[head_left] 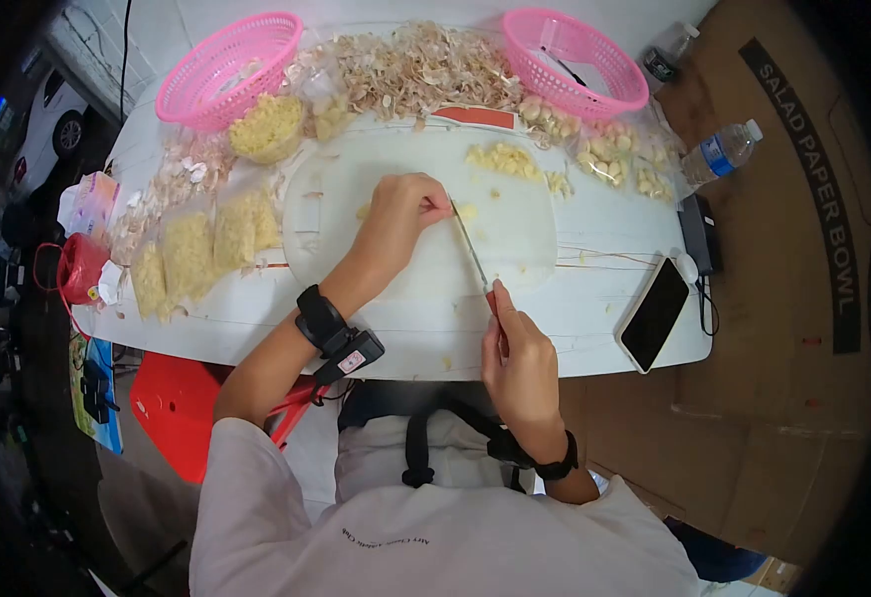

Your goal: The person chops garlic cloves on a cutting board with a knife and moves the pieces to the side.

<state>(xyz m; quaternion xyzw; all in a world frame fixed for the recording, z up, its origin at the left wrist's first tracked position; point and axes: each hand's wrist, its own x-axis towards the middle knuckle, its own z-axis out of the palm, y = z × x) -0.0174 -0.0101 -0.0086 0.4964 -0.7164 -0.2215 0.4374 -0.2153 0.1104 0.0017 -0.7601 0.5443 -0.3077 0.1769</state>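
Observation:
My right hand [525, 363] is closed round the red handle of a knife [471, 247], whose thin blade points away from me over a white cutting board [336, 254]. The blade's far end meets the fingertips of my left hand [405, 214]. Those fingers are curled and pinched together on the board, and whatever they hold is hidden. Just right of the blade lies a small pale-yellow garlic piece [468, 211]. A pile of cut garlic [503, 159] sits at the board's far right.
Garlic skins [425, 65] heap at the back between pink baskets [229, 70] [575, 65]. A tub of chopped garlic [266, 129] and filled bags [189, 251] stand left. Bagged cloves [609, 154], a bottle [722, 154] and a phone [654, 315] are right.

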